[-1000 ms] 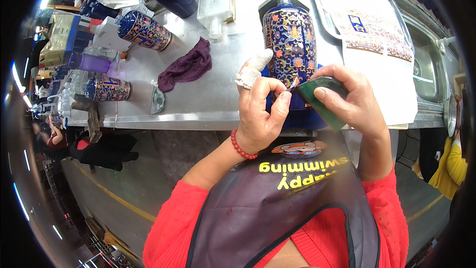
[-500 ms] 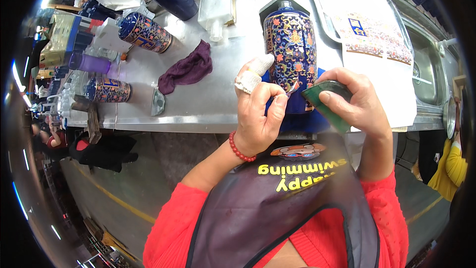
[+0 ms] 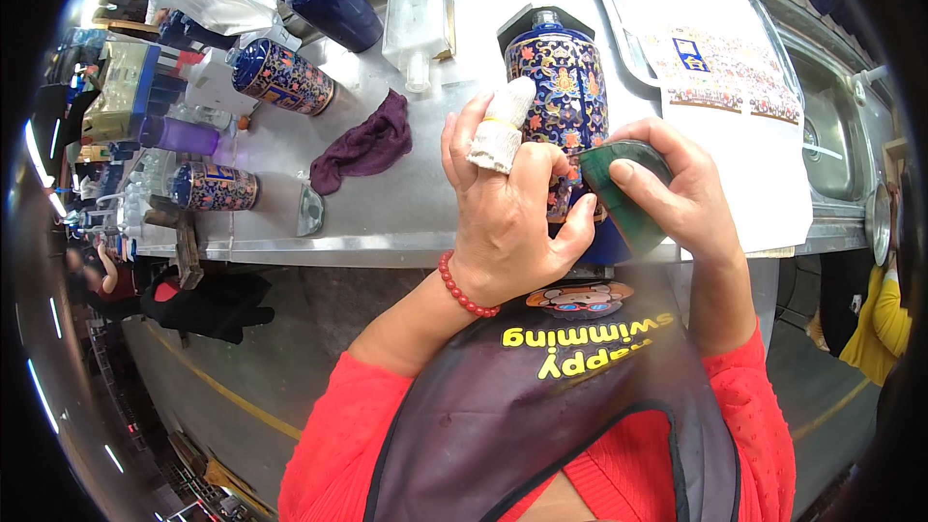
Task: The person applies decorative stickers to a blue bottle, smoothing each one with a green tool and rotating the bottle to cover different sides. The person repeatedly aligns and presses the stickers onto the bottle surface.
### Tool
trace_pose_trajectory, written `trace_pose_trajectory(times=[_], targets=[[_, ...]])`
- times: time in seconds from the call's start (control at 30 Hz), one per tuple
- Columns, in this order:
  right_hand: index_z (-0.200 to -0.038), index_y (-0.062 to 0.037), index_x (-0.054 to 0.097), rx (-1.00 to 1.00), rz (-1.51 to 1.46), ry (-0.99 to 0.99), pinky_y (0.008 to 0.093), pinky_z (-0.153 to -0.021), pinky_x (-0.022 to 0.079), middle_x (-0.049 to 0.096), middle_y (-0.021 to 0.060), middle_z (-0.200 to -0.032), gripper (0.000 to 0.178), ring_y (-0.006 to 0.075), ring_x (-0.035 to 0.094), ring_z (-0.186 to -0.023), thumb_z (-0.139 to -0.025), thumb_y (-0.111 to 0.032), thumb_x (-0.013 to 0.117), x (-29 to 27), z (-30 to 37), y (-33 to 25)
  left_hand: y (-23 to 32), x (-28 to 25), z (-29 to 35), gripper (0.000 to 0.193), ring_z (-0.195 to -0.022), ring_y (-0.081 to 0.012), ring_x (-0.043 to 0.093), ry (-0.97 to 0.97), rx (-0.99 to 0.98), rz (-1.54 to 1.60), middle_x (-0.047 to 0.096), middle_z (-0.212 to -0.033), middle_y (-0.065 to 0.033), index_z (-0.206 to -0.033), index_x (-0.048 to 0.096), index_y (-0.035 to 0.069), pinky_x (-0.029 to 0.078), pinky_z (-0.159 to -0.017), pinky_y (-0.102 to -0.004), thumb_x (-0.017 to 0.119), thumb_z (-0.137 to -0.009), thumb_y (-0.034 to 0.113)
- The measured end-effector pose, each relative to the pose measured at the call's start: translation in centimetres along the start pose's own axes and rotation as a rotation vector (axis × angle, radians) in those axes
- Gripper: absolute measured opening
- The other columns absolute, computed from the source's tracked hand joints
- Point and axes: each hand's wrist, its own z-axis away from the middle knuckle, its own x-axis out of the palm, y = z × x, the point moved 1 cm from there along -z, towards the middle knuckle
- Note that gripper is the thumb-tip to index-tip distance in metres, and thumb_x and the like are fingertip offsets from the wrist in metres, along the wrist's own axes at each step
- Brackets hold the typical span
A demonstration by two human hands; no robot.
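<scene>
A dark blue bottle (image 3: pixel 559 77) with a colourful floral pattern lies in front of me, its neck pointing away. My left hand (image 3: pixel 507 208) rests on the bottle's left and lower part, holding nothing I can see, thumb and index finger apart. One of its fingers wears a white cloth finger cover (image 3: pixel 499 130), and a red bead bracelet circles the wrist. Between the fingers and thumb of my right hand (image 3: pixel 691 188) is a flat green scraper (image 3: pixel 623 195), its edge against the bottle's lower right side. The fingers partly hide the pattern there.
Printed floral decal sheets (image 3: pixel 730 77) lie at the right, over a metal tray (image 3: pixel 619 34) and near a sink (image 3: pixel 831 150). Left are a purple cloth (image 3: pixel 367 145), a clear glass bottle (image 3: pixel 418 29), patterned bottles (image 3: pixel 282 77), a plain blue bottle (image 3: pixel 333 8) and a small glass-like piece (image 3: pixel 310 211).
My left thumb and index finger have parted from a pinch at the pattern's lower edge, and that hand lies further over the bottle. The scraper has moved slightly up and left.
</scene>
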Motion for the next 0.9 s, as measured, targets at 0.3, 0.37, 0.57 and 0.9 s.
trace_pose_trajectory(times=[0.3, 0.37, 0.57, 0.9], targets=[[-0.110, 0.0005, 0.066, 0.045, -0.036, -0.088, 0.0267, -0.081, 0.053, 0.070, 0.0045, -0.098, 0.020, 0.0104, 0.065, -0.091, -0.095, -0.013, 0.070, -0.6, 0.2, 0.2, -0.8, -0.2, -0.1, 0.006, -0.132, -0.0473, 0.043, 0.028, -0.124, 0.228, 0.055, -0.135, -0.0311, -0.085, 0.066, 0.000, 0.029, -0.114, -0.0518, 0.067, -0.083, 0.006], [-0.110, 0.0008, 0.066, -0.007, 0.020, -0.092, 0.0270, -0.081, 0.054, 0.070, 0.0051, -0.098, 0.021, 0.0108, 0.066, -0.090, -0.094, -0.013, 0.070, -0.5, 0.2, 0.3, -0.9, -0.3, 0.1, 0.005, -0.133, -0.0457, 0.043, 0.027, -0.184, 0.316, 0.055, -0.135, -0.0310, -0.086, 0.066, 0.000, 0.029, -0.114, -0.0511, 0.066, -0.085, 0.005], [-0.108, 0.0016, 0.066, 0.041, -0.010, -0.124, 0.0274, -0.078, 0.054, 0.071, 0.0066, -0.095, 0.023, 0.0119, 0.066, -0.087, -0.093, -0.014, 0.071, -0.1, 0.1, 0.6, -1.0, -0.3, 0.5, 0.005, -0.135, -0.0430, 0.043, 0.010, -0.229, 0.369, 0.055, -0.136, -0.0315, -0.086, 0.066, -0.001, 0.029, -0.114, -0.0494, 0.064, -0.087, 0.004], [-0.106, 0.0008, 0.068, 0.002, 0.040, -0.177, 0.0278, -0.072, 0.052, 0.070, 0.0050, -0.086, 0.024, 0.0114, 0.064, -0.078, -0.090, -0.017, 0.071, -0.1, 0.2, 0.1, -1.0, -0.4, 1.3, 0.012, -0.136, -0.0435, 0.041, -0.029, -0.249, 0.418, 0.051, -0.141, -0.0325, -0.088, 0.068, 0.000, 0.027, -0.115, -0.0498, 0.061, -0.093, 0.009]])
